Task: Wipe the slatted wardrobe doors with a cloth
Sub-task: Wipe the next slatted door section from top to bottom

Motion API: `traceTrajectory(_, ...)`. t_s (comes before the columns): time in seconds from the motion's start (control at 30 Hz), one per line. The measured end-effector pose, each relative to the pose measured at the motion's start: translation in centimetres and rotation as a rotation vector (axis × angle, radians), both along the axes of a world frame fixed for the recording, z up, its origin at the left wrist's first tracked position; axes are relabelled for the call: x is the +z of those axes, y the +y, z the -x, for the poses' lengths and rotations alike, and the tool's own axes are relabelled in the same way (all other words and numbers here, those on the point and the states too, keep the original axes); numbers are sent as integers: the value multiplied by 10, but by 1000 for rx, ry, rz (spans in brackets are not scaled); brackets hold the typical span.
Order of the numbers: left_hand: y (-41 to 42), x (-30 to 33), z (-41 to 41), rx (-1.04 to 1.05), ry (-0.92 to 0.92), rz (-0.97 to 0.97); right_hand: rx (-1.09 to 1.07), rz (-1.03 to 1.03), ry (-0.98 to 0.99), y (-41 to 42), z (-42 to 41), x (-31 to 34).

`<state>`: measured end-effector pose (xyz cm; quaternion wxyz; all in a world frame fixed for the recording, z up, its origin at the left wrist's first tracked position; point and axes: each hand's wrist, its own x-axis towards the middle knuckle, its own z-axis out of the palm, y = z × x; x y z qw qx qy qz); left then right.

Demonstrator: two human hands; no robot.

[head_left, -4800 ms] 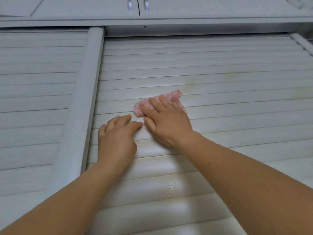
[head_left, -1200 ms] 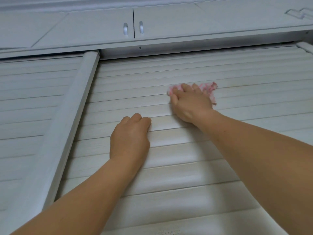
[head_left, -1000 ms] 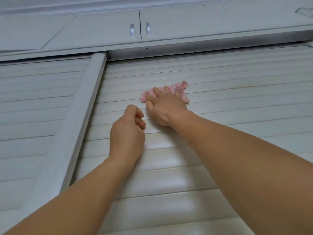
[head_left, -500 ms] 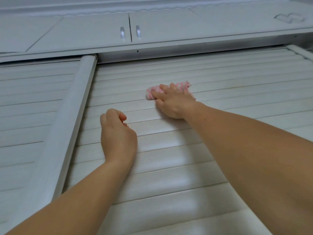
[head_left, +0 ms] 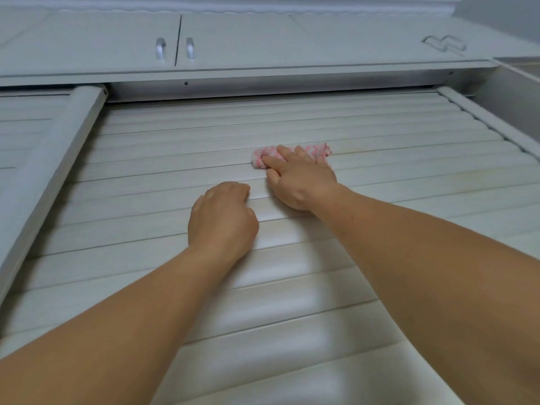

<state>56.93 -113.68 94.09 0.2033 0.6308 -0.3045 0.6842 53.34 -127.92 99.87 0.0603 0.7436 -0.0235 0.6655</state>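
Observation:
The white slatted wardrobe door (head_left: pixel 415 182) fills the view. A pink-and-white cloth (head_left: pixel 318 149) lies folded on one of its upper slats. My right hand (head_left: pixel 302 181) presses flat on the cloth with straight fingers and hides its middle. My left hand (head_left: pixel 222 219) rests on the slats just below and to the left of it, with the fingers curled under and nothing in them. The two hands are close together but apart.
A second slatted door (head_left: pixel 23 133) overlaps on the left, and its rounded vertical edge post (head_left: pixel 55 168) stands proud of the door I wipe. Above are the top rail (head_left: pixel 263 84) and upper cupboard doors with two small handles (head_left: pixel 175 48).
My right hand has slid the cloth back and forth along the same slat. My left hand has curled its fingers under and moved closer to the right hand.

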Motion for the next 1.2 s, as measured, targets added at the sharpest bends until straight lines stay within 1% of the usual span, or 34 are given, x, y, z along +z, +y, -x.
traceTrajectory(0.23, -52, 9, 17, 106, -25, -11, -16, 7, -60, -76, 20, -2)
traceTrajectory(0.37, -83, 11, 24, 142, 26, 6, -36, -31, -67, -130, 38, -4)
traceTrajectory(0.43, -93, 10, 23, 178, 16, 32, -47, -41, -87, -155, 46, -4)
traceTrajectory(0.57, -96, 8, 20, 194, -26, 84, -52, -144, -106, -189, 65, -8)
traceTrajectory(0.67, -95, 8, 19, 185, -31, 86, -95, -219, -159, -202, 74, -11)
traceTrajectory(0.73, -96, 9, 19, 178, -36, 77, -115, -242, -193, -199, 74, -9)
traceTrajectory(0.83, -94, 9, 18, 185, -38, 72, -118, -251, -191, -181, 67, -3)
traceTrajectory(0.9, -94, 9, 17, 194, -46, 65, -121, -217, -188, -162, 62, 5)
traceTrajectory(1.0, -91, 9, 15, 193, -50, 55, -89, -108, -172, -121, 47, 12)
traceTrajectory(1.13, -88, 10, 15, 207, -49, 40, -43, 99, -115, -63, 27, 9)
traceTrajectory(1.2, -87, 10, 15, 210, -51, 34, -32, 156, -105, -52, 23, 8)
